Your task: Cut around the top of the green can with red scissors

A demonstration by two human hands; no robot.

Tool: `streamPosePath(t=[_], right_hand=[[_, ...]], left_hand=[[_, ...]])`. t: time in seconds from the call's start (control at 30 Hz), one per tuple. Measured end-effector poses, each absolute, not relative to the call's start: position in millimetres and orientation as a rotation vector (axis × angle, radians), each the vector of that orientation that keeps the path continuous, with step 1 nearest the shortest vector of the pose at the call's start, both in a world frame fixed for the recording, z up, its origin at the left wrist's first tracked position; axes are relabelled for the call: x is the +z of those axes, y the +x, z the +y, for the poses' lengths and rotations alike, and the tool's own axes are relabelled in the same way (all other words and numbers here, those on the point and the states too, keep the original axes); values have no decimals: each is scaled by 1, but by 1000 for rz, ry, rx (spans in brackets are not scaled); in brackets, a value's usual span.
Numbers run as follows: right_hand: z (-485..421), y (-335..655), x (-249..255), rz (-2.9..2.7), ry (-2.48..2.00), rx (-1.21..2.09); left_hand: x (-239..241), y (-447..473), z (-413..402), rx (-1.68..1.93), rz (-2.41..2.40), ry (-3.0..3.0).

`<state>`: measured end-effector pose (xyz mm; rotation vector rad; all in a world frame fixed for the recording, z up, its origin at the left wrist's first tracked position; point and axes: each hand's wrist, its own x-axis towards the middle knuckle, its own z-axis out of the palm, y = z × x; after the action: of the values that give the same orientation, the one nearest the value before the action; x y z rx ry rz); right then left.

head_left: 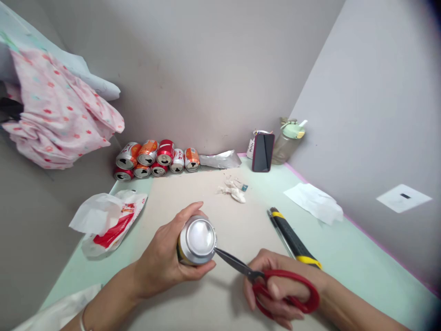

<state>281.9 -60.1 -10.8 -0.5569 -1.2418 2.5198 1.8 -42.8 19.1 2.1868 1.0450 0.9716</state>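
My left hand (168,250) wraps round a drink can (200,236) and holds it tilted, its bare silver bottom turned up toward me. Only a strip of the can's printed side shows; the rest is behind my fingers. In my right hand (275,287) is a pair of scissors (237,264) with red handles, my fingers through the loops. The dark blades look closed together. Their tip meets the can's rim at its right side; whether it has pierced the metal, I cannot tell.
Several empty cans (165,152) are stacked by the back wall, beside a cut metal sheet (221,159). Crumpled tissue (236,193) lies mid-table. At right are a utility knife (292,234), white paper (314,202), a phone (263,152) and a bottle (285,146). A plastic packet (117,227) lies left.
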Motion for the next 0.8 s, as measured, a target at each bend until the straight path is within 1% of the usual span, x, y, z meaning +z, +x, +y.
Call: streamPosePath(t=[0.33,0.47,0.6,0.8], right_hand=[[-67,271,-11,-1139,-547,2462],[-67,270,-8,-1183,-598,2431],[-66,270,-3,-1300,-711,2326],[-67,273,7,-1488,-881,2205]], left_hand=[[16,2,-39,1031,1186,2296],[18,4,-37,921,1226,2106],[24,6,-33,782,1223,1880],[31,8,-34,748,1222,1735]])
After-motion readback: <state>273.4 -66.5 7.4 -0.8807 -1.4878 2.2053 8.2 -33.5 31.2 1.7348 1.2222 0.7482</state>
